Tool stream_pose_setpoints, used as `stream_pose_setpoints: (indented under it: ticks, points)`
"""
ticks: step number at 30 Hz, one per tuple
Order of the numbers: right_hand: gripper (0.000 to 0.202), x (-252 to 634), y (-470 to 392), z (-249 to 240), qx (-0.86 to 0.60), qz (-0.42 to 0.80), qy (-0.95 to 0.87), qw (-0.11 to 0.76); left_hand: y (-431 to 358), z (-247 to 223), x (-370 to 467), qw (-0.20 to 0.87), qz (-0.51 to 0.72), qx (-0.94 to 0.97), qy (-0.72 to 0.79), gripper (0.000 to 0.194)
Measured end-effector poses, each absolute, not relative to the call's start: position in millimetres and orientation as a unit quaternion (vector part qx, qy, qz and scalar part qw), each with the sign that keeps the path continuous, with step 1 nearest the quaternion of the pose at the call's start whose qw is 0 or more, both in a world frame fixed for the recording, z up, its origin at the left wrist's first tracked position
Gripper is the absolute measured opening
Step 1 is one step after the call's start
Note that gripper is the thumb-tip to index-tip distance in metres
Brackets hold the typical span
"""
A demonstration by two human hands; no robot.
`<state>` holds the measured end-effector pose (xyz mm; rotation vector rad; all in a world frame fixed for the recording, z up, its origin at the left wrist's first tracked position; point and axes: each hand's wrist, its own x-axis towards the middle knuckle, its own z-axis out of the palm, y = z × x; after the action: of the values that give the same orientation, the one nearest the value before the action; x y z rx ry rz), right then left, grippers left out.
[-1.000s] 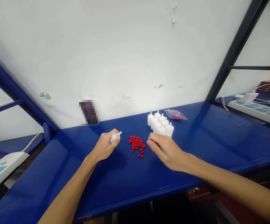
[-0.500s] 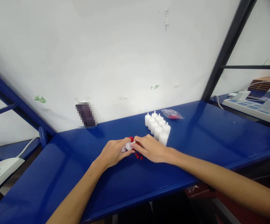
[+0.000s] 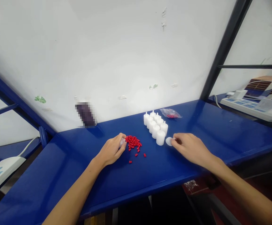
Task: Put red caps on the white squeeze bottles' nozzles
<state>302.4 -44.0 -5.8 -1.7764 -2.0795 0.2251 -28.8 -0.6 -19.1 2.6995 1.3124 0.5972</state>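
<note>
My left hand (image 3: 113, 149) is closed around a whitish, partly see-through piece (image 3: 122, 142), mostly hidden by the fingers. It rests beside a loose pile of small red caps (image 3: 133, 142) on the blue table. To the right, my right hand (image 3: 191, 148) pinches a small white round piece (image 3: 169, 141) that looks like a nozzle lid; the fingers cover part of it. Just left of that piece stand several white plastic bottles (image 3: 160, 138), packed upright in two rows. Thin nozzles show on some of them, while the nearest has a flat top.
A clear plastic bag (image 3: 171, 113) with red bits inside lies behind the bottles. A dark pixelated object (image 3: 86, 114) leans against the wall. Power strips (image 3: 250, 107) lie beyond the black post at right, with another power strip (image 3: 3, 173) at left. The blue table (image 3: 117, 190) ends at its front edge.
My hands have parted. The right moved right, past the bottles, with a white round piece in its fingers; the left drew slightly left. The red pile is now uncovered.
</note>
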Motion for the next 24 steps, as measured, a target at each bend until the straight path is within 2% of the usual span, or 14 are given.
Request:
stream_pose_setpoints:
  ticks: [4,8,11,18,24]
  points:
    - [0.037,305.6,-25.2,-11.8,-0.641,0.066,-0.743,0.182,-0.4,-22.2,-24.6,0.024,0.203,0.888,0.412,0.032]
    - [0.041,291.3,-37.6,-4.7,-0.628,0.060,-0.738,0.237,-3.7,-24.8,-19.5,0.015,0.209,0.904,0.374,0.036]
    - [0.037,264.4,-52.6,0.8,-0.563,0.110,-0.778,0.256,-7.4,-26.9,-12.2,0.009,0.220,0.908,0.356,0.033]
    - [0.030,206.8,-58.9,-1.9,-0.437,0.164,-0.874,0.135,-5.0,-27.8,-19.1,0.004,0.223,0.903,0.367,0.031]
    - [0.017,196.2,-62.5,-12.8,-0.379,0.183,-0.902,0.097,-1.5,-22.8,-29.4,0.004,0.234,0.889,0.393,0.032]
